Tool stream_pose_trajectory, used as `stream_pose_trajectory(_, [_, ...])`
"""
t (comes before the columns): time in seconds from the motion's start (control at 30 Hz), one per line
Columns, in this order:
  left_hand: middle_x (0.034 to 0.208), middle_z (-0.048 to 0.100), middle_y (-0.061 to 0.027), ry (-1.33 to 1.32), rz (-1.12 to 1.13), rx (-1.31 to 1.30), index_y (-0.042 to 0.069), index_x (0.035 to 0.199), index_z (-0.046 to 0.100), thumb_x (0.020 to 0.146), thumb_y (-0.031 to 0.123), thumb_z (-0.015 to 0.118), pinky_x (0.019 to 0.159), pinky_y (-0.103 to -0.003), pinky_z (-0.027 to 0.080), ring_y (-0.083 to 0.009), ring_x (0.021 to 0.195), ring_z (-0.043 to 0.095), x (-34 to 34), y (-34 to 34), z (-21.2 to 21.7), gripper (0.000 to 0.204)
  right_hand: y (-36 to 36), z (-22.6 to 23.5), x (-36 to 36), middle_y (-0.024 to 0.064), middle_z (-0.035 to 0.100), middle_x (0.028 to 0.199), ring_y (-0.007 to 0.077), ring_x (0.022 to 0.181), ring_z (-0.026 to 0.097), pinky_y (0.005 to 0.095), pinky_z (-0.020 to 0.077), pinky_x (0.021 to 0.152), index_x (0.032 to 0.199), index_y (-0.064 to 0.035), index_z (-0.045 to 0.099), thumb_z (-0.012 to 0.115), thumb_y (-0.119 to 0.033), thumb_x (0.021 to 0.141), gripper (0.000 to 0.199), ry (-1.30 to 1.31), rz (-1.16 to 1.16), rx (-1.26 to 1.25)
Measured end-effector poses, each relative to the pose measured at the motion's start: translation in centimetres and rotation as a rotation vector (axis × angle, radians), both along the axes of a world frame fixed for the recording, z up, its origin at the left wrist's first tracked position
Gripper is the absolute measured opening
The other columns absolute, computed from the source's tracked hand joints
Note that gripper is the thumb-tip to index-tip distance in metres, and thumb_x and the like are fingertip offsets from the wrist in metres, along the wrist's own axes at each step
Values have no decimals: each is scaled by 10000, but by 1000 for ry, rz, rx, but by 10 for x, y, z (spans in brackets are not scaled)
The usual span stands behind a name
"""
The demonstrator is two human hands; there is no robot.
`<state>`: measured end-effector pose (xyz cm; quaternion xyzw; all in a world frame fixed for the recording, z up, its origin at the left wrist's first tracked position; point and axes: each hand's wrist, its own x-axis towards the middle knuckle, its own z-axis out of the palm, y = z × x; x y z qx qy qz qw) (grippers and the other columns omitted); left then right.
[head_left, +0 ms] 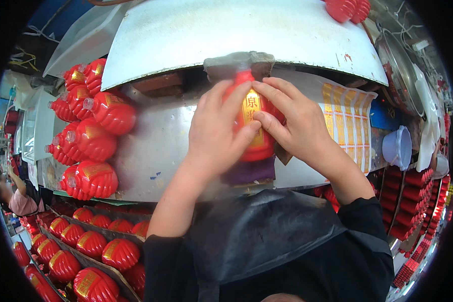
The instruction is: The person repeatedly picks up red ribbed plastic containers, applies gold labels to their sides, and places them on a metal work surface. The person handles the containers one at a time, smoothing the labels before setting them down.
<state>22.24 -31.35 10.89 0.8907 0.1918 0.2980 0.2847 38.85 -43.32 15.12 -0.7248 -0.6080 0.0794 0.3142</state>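
In front of me a red plastic bottle lies on its back, neck pointing away. My left hand and my right hand hold it from either side, fingers curved over it and fingertips close together near its shoulder. Between them a gold label with dark characters runs along the bottle, and my right thumb presses on it. The clear neck reaches a grey block at the far side. A purple cloth lies beneath the bottle's base. My palms hide much of its sides.
Several red bottles are piled on the metal worktop at the left. A sheet of gold labels lies to the right, near a pale lavender tub. A white board spans the back. Trays of labelled bottles stand lower left.
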Motion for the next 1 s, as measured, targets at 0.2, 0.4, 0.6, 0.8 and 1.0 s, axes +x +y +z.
stream_pose_trajectory(0.2, [1541, 466, -262, -93, -26, -236, 41, 1546, 463, 957, 394, 679, 1186, -500, 373, -458, 1422, 457, -5, -2, -14, 720, -3, -4, 16, 216, 630, 1425, 349, 1181, 687, 382, 554, 957, 1488, -88, 583, 675, -297, 994, 543, 161, 54, -35])
stream_pose_trajectory(0.4, [1636, 359, -281, -188, -64, -320, -34, 1589, 356, 1003, 423, 607, 1257, -486, 275, -432, 1529, 349, -22, -12, -33, 784, -27, -8, 11, 200, 564, 1496, 189, 960, 656, 302, 549, 806, 1630, -118, 403, 730, -320, 950, 781, 368, 35, -190])
stream_pose_trajectory(0.6, [1648, 350, -257, -290, -56, -486, -29, 1571, 388, 956, 322, 662, 1259, -465, 278, -395, 1535, 350, -21, -15, -38, 759, -27, -14, 3, 225, 532, 1526, 289, 1163, 643, 362, 533, 960, 1623, -81, 389, 724, -360, 951, 800, 369, 10, -160])
stream_pose_trajectory(0.8, [1638, 359, -237, -272, 4, -469, -10, 1546, 437, 913, 253, 709, 1250, -453, 303, -361, 1527, 361, -17, -23, -36, 738, -26, -13, -8, 272, 532, 1502, 439, 1307, 601, 457, 494, 1085, 1582, -15, 400, 700, -421, 929, 825, 186, -41, -143])
stream_pose_trajectory(1.0, [1646, 348, -226, -288, -26, -486, -6, 1550, 435, 903, 243, 721, 1254, -451, 299, -354, 1527, 359, -18, -21, -35, 749, -25, -11, -7, 258, 521, 1538, 433, 1368, 570, 452, 481, 1115, 1616, -71, 392, 731, -462, 920, 868, 188, -46, -165])
